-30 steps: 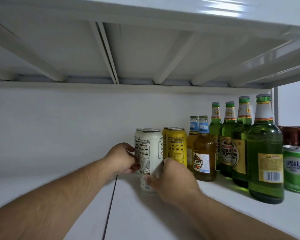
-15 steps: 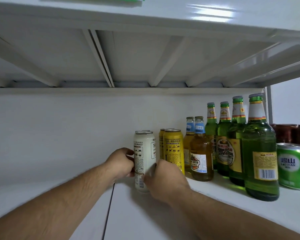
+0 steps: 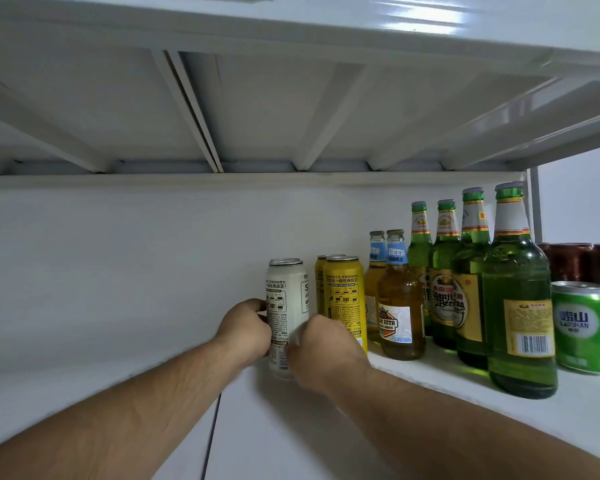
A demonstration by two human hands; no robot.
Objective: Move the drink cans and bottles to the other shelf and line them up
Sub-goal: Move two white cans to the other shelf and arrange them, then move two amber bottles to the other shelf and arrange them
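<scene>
You gripped the white can (image 3: 286, 317) from both sides, left hand (image 3: 246, 329) and right hand (image 3: 323, 351) curled round it. It stood on the shelf (image 3: 326, 438) just left of the yellow cans (image 3: 343, 299), likely so you could square it into the row.

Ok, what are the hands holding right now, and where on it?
Both hands hold the front white can by its lower body: the left hand on its left side, the right hand on its right, with the can standing on the shelf.

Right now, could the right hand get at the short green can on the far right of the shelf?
Probably yes, once it lets go: the right hand grips the white can, but the short green can stands at the shelf front, nothing before it.
</scene>
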